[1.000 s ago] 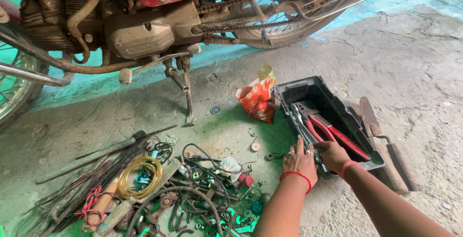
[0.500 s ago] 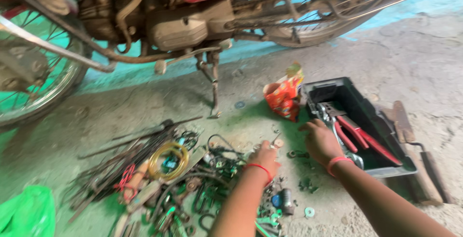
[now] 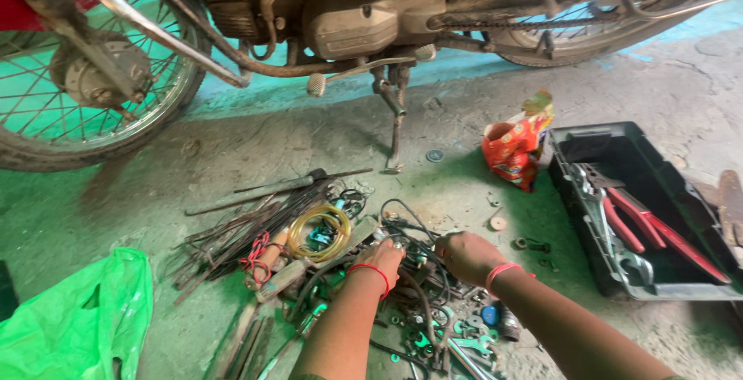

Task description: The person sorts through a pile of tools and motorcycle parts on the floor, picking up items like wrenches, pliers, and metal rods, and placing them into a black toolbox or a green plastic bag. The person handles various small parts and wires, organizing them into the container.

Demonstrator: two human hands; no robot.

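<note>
Both my hands are down in a heap of tools and parts [image 3: 340,272] on the concrete floor. My left hand [image 3: 381,260] rests with curled fingers on dark cables and metal bits beside a yellow hose coil [image 3: 325,233]. My right hand [image 3: 463,255] lies just to its right, fingers bent into the tangle of black cables [image 3: 410,241]; what it grips, if anything, is hidden. Each wrist carries a red thread band. To the right stands a black tool tray [image 3: 596,241] holding red-handled pliers [image 3: 658,229].
A motorcycle [image 3: 364,16] on its side stand [image 3: 395,132] spans the top, front wheel [image 3: 77,86] at left. A red snack bag [image 3: 515,148] stands by the tray. A green plastic bag [image 3: 70,322] lies at lower left. Long rods [image 3: 255,217] lie left of the heap.
Both hands left the black tray and moved left into the tool heap. The view swung left, revealing the front wheel and the green bag.
</note>
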